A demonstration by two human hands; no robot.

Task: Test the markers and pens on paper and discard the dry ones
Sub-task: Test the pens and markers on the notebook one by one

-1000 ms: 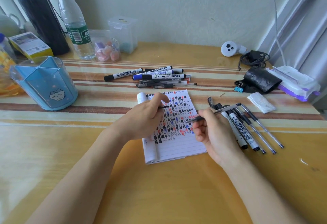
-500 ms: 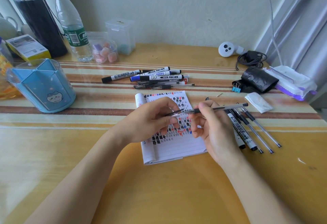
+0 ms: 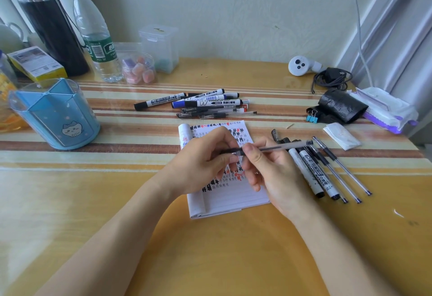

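While both hands meet over the notepad, the pen lies roughly level between them: right hand pinches the barrel, left hand fingers close on the tip end, cap or tip hidden there. Hands cover most of the scribbled page. Just right, touching the right hand: row of markers and pens. Beyond the notepad: second pile. Far left on the tabletop: blue holder, bottle. Far right: black roll, binder clip, tissue.
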